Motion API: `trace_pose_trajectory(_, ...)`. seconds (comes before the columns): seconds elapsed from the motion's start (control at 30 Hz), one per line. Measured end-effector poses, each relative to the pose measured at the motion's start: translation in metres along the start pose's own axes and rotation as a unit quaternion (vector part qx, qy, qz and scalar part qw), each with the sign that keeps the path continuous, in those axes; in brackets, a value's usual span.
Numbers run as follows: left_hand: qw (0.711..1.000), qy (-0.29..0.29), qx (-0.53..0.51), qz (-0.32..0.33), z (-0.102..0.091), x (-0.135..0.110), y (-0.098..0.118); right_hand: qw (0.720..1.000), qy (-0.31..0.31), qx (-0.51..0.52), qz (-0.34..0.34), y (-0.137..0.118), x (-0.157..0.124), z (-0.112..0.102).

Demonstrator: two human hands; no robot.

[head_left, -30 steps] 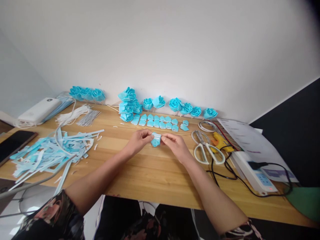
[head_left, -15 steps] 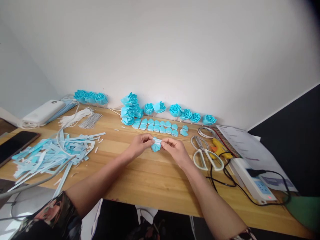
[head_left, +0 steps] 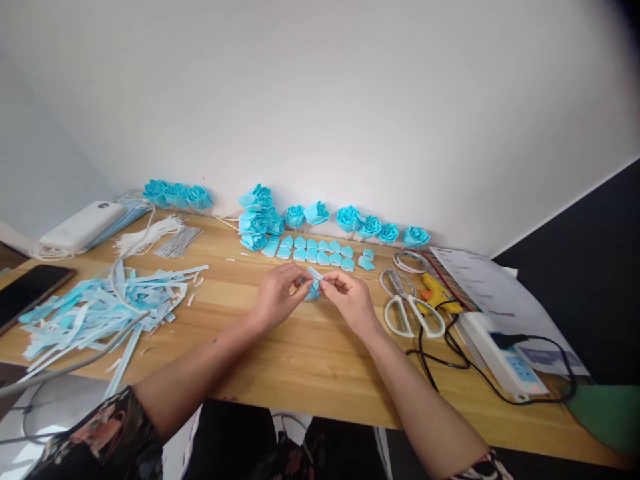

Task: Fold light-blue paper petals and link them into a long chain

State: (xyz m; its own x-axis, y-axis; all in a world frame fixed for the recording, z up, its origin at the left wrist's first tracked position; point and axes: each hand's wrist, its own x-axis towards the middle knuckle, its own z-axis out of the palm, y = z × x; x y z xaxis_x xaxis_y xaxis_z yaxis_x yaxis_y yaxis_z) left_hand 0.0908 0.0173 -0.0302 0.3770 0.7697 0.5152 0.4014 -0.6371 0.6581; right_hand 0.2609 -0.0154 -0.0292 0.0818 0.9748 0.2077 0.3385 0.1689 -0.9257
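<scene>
left hand (head_left: 283,290) has its fingers curled in, thumb and forefinger nearly together on the left side of a small folded blue piece (head_left: 313,292). right hand (head_left: 350,300) does the same on the other side, thumb and fingertip closed in a pinch. so the piece sits between the two hands, over the middle of the table (head_left: 300,373), with a pale band along its top. fingers cover a lot of it, so i can't tell how the folds run underneath.

main risk imo: it's tiny and looks soft, so if one pinch slackens the fold could spring open or go crooked. pulling unevenly might skew or tear it.

just beyond the hands are two rows of similar blue pieces (head_left: 311,256), set close together. a knuckle or sleeve dragging over there could scatter them. blue flowers (head_left: 255,220) stand behind, and a bump could crush petals.

off to the right, scissors (head_left: 404,293) lie with their handles spread, near a yellow glue gun (head_left: 440,293). the black cord (head_left: 463,363) loops close to the right forearm, so a snag could tug the gun. can't tell if it's hot.
</scene>
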Motion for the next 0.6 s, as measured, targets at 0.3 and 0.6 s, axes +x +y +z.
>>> trace_pose_trajectory(0.3, 0.999, 0.003, 0.032, 0.009, 0.0018, 0.0008, -0.0047, 1.0, -0.015, -0.018, -0.019, 0.0012, -0.0027, 0.0022)
trace_pose_trajectory(0.6, 0.998, -0.011, 0.055, 0.035, 0.0027, -0.0012, -0.0032, 0.99, 0.011, -0.104, -0.092, -0.003, -0.0067, 0.0036)
